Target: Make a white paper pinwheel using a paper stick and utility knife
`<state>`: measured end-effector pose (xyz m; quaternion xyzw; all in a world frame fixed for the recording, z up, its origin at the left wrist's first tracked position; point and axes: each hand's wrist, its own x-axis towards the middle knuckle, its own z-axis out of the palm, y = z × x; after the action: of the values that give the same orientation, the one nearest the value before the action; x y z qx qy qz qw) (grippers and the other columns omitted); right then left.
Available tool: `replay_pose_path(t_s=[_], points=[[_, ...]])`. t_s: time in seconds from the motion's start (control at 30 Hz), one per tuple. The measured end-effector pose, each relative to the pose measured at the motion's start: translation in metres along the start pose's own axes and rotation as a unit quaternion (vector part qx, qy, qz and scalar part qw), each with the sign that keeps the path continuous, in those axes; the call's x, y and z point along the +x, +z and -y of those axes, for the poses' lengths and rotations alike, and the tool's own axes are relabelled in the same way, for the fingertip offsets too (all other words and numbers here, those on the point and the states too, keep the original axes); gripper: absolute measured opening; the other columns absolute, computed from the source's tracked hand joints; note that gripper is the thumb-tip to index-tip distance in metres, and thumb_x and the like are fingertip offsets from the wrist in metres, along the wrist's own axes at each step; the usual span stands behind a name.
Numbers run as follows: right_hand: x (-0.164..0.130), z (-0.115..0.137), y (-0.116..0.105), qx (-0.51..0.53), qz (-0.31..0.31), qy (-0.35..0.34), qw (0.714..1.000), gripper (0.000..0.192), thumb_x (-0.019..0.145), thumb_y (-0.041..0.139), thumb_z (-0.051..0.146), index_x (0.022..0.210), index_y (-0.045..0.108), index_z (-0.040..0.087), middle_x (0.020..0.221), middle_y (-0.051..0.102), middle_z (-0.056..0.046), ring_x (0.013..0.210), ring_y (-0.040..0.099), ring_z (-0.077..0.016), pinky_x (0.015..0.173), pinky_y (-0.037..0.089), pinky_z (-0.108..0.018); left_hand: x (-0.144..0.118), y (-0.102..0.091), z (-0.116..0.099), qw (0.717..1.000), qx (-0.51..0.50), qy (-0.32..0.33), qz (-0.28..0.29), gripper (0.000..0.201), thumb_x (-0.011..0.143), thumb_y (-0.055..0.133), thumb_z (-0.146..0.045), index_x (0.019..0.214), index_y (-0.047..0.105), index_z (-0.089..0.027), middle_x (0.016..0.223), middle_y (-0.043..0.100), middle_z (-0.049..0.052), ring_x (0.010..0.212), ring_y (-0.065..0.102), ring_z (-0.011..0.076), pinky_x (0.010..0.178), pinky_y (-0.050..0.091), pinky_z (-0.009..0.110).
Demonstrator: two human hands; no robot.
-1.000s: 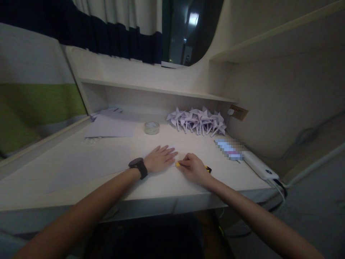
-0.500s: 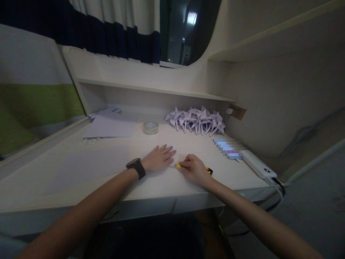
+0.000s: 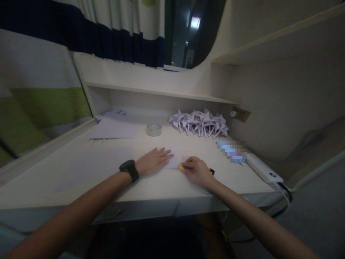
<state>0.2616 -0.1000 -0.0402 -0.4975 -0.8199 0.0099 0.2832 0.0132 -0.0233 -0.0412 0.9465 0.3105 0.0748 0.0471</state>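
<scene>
My left hand (image 3: 154, 160) lies flat with its fingers spread on a small piece of white paper (image 3: 172, 163), which shows past my fingertips. My right hand (image 3: 196, 171) is closed around a yellow and black utility knife (image 3: 181, 167). Its front end points left toward the paper and its back end shows behind my palm; the blade is too fine to make out clearly. Left of my left wrist lies a larger white sheet (image 3: 88, 165) on the desk.
A roll of clear tape (image 3: 154, 130) stands behind my hands. Paper pinwheels (image 3: 199, 122) are heaped at the back right. A paper stack (image 3: 115, 126) lies back left. On the right are a phone (image 3: 231, 151) and a white power bank (image 3: 264, 169) with cables.
My left hand has slid a little to the left, away from my right hand, so more of the small paper shows. The camera view has shifted slightly. My right hand keeps its hold on the knife.
</scene>
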Motion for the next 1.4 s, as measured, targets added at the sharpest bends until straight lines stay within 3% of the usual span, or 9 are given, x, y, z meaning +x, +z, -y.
replay_pose_path(t_s=[0.23,0.53,1.4], points=[[0.014,0.004,0.0,0.022,0.021,-0.012,0.999,0.012,0.078,0.07,0.022,0.089,0.075,0.021,0.087,0.073,-0.005,0.082,0.064,-0.0191,0.075,0.047,-0.03,0.001,0.002,-0.002,1.0,0.015,-0.006,-0.004,0.053,0.101,0.011,-0.048,0.148,0.029,-0.033,0.158,0.021,0.002,0.145,0.017,0.0244,0.115,0.011,0.047],[0.01,0.012,-0.001,0.011,0.018,-0.007,1.0,0.013,0.079,0.07,0.023,0.091,0.076,0.021,0.089,0.072,-0.006,0.084,0.063,-0.0196,0.078,0.047,-0.03,0.001,0.003,-0.001,1.0,0.024,-0.012,-0.014,0.054,0.101,0.014,-0.05,0.148,0.03,-0.032,0.159,0.014,0.005,0.145,0.017,0.0248,0.115,0.012,0.046],[0.005,0.007,0.003,0.0,0.007,-0.056,0.998,0.018,0.085,0.065,0.028,0.097,0.077,0.022,0.082,0.066,-0.006,0.077,0.059,-0.0176,0.071,0.045,-0.029,0.001,0.004,0.0,0.999,0.032,-0.02,-0.009,0.054,0.1,0.013,-0.051,0.148,0.03,-0.034,0.158,0.02,0.005,0.144,0.019,0.0256,0.114,0.013,0.046]])
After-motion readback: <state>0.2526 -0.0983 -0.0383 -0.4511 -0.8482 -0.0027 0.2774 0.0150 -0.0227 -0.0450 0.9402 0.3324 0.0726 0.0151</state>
